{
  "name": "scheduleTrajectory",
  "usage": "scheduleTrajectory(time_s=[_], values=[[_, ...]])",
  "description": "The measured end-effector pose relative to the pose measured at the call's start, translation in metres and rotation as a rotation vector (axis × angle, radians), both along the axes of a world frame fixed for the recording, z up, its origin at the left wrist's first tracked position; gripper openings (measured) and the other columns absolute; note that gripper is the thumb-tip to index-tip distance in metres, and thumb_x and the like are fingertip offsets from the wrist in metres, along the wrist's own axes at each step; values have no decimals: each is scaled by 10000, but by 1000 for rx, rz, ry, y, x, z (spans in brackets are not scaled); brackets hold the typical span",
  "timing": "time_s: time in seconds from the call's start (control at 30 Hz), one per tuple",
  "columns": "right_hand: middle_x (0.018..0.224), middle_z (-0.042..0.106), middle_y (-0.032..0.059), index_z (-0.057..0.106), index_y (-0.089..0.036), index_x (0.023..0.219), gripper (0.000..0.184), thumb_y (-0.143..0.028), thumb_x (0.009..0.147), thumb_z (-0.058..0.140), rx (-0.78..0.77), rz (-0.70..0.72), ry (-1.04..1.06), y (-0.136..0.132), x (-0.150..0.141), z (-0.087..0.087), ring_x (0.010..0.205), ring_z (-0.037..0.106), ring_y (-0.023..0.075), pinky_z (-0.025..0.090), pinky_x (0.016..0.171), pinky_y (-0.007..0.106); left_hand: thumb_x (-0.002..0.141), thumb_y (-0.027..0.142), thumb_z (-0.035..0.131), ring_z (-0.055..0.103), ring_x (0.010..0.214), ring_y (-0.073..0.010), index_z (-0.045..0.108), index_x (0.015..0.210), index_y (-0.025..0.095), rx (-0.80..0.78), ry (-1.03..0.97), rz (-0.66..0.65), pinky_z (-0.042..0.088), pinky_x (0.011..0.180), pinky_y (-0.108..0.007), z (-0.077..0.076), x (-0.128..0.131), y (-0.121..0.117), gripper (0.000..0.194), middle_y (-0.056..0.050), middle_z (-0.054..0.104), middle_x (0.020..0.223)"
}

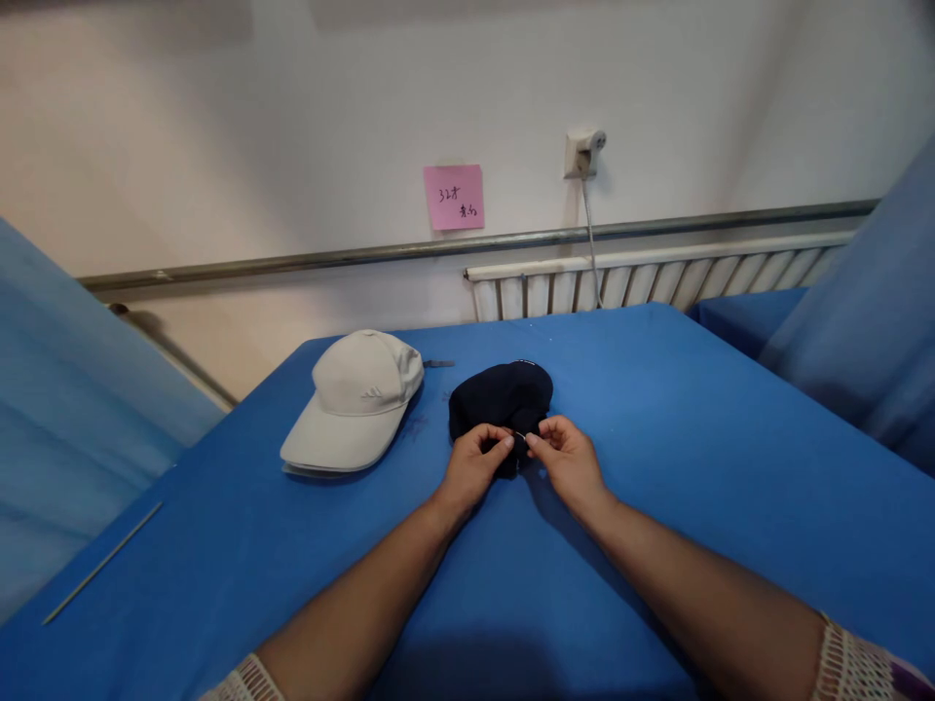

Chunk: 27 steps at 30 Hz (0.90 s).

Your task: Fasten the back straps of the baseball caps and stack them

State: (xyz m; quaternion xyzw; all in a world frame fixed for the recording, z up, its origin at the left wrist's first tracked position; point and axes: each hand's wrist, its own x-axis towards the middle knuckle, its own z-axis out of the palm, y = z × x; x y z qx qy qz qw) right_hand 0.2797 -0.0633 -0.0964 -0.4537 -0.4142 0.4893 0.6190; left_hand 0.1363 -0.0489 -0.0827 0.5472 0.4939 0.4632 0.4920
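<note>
A dark navy cap lies on the blue-covered table in front of me. My left hand and my right hand meet at its near edge, both with fingers pinched closed on the cap's rear strap or a small part of it. The fingertips almost touch each other. A beige baseball cap rests to the left of the dark one, brim toward me, untouched.
A thin grey rod lies near the table's left edge. Behind the table are a white radiator, a metal rail, a wall socket with a plugged charger and a pink note. Blue fabric hangs on both sides.
</note>
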Motion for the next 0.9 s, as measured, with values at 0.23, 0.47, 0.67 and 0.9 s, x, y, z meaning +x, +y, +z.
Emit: scheduleTrajectory(time_s=[0.23, 0.47, 0.67, 0.9], values=[[641, 567, -39, 541, -198, 715, 276, -356, 620, 746, -39, 11, 120, 1, 1, 3, 558, 540, 107, 444, 591, 268, 681, 314, 728, 614, 780, -159, 648, 718, 133, 22, 17, -60, 487, 693, -268, -3, -2, 2, 202, -77, 688, 899], [642, 574, -43, 552, -197, 693, 258, -321, 606, 761, -46, 69, 149, -2, -2, 5, 536, 520, 91, 425, 572, 262, 708, 330, 705, 588, 666, -134, 646, 735, 139, 62, 82, -41, 474, 629, -254, -8, -1, 3, 202, -42, 671, 775], [636, 574, -52, 567, -191, 710, 294, -345, 593, 789, -100, 38, 243, -2, 1, 8, 558, 538, 89, 425, 593, 256, 816, 335, 624, 612, 806, -166, 641, 875, 177, 295, 322, -16, 488, 741, -305, -1, -3, -4, 169, -33, 669, 873], [655, 586, -54, 581, -189, 738, 353, -353, 555, 834, -156, 20, 362, -3, 3, 8, 561, 548, 81, 414, 591, 242, 781, 260, 687, 578, 994, -222, 588, 1037, 206, 634, 721, -95, 436, 909, -421, 13, -2, -14, 280, -50, 643, 1033]])
